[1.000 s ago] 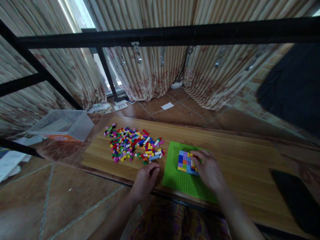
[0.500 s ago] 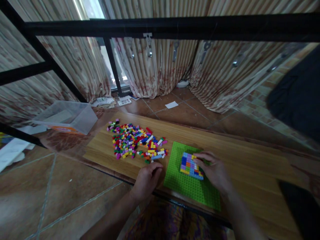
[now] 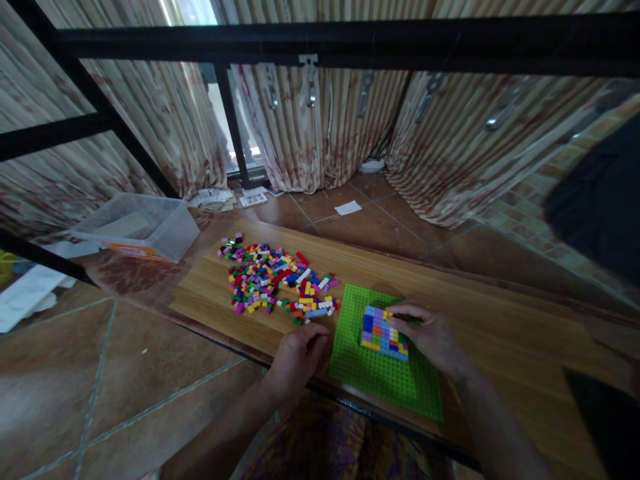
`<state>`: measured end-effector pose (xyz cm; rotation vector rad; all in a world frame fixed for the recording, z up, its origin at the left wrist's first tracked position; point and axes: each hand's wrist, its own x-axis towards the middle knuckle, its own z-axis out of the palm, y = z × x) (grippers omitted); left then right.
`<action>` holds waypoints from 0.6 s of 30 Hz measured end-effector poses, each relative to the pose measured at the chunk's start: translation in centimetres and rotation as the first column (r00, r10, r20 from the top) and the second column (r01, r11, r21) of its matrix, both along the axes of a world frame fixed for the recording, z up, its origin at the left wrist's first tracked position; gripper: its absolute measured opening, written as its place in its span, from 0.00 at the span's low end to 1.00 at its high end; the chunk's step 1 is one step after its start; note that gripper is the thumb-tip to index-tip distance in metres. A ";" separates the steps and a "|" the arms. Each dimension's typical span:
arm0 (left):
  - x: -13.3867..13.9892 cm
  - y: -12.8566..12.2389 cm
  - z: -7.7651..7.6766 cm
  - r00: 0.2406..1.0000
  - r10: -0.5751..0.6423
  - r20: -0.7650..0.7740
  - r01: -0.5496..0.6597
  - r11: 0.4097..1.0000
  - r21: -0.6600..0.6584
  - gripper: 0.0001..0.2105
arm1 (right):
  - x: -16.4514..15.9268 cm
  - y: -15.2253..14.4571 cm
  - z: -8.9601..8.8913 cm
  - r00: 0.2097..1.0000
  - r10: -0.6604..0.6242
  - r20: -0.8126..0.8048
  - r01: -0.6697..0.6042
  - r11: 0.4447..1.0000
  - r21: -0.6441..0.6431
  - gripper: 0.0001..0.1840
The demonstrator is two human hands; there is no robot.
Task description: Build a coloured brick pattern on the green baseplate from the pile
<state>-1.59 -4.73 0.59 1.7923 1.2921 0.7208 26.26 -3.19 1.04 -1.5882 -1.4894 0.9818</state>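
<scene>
A green studded baseplate (image 3: pixel 353 357) lies on the wooden board, and on it stands a low block of multicoloured toy bricks (image 3: pixel 383 337). My right hand (image 3: pixel 430 333) reaches in from the right, thumb and fingertips closed on a small yellow brick (image 3: pixel 387 315) at the block's far edge. To the left of the baseplate my left hand (image 3: pixel 297 353) rests by the board's front edge. Its fingers are curled together, and whatever they may hold is hidden. Just beyond it spreads a loose pile of small coloured bricks (image 3: pixel 275 277).
A clear plastic box (image 3: pixel 173 230) with an orange label stands at the left end of the table. A dark flat object (image 3: pixel 600 413) lies at the near right. A black metal bar (image 3: pixel 350 47) crosses in front of the curtains. White paper (image 3: pixel 349 207) lies on the tiled floor.
The view has shifted slightly. Both hands keep nearly the same places, with my right fingertips still at the yellow brick on the block's far edge.
</scene>
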 end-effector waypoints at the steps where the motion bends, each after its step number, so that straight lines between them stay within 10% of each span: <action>1: 0.0 0.0 0.0 1.000 0.002 -0.002 -0.002 1.000 -0.002 0.09 | 0.0 0.0 0.0 1.000 0.006 0.002 -0.006 1.000 0.011 0.18; 18: 0.5 -0.1 0.4 0.985 -0.070 -0.158 0.076 0.997 0.031 0.10 | 0.3 0.5 -0.2 0.998 0.054 -0.043 -0.058 0.995 -0.083 0.16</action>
